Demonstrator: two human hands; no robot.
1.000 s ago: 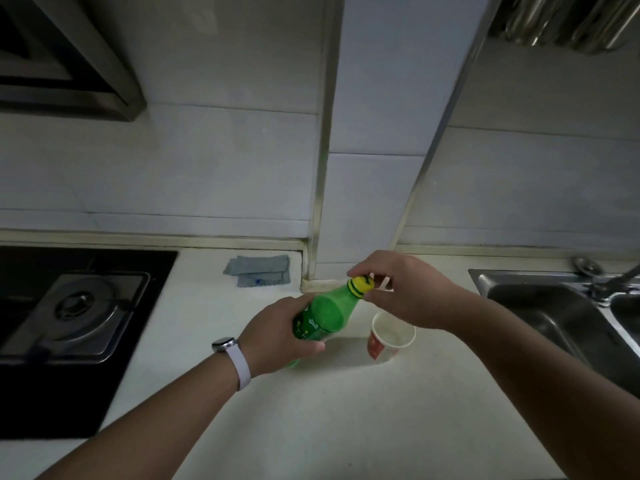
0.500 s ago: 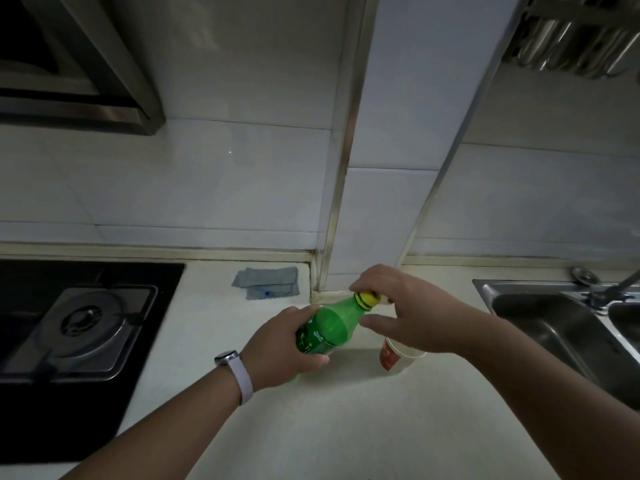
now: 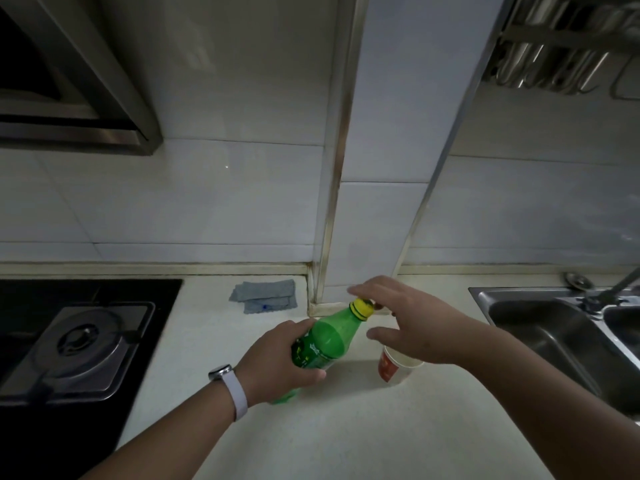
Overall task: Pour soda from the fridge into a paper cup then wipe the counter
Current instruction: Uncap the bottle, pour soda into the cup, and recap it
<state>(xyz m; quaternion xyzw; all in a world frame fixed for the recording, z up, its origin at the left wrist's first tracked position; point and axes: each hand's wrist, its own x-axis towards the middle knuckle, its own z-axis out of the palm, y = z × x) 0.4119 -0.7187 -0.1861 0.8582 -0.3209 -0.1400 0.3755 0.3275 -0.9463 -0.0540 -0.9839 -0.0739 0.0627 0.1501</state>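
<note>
Two hands, mid-frame: your left hand (image 3: 277,362) grips the bottle (image 3: 329,337), tilted, centre; your right hand (image 3: 412,323) spreads loose at the cap (image 3: 362,308), clasping nothing. One cup (image 3: 393,368) just right, under that hand. One cloth (image 3: 265,296) beyond, left of centre. Cap on; pouring and wiping look undone.

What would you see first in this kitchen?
The bright green bottle in the middle, tilted above the counter, with its yellow cap on. The left hand grips it, and the right hand reaches around the cap. A red-and-white cup stands just right of the bottle, partly hidden by the right hand.
</note>
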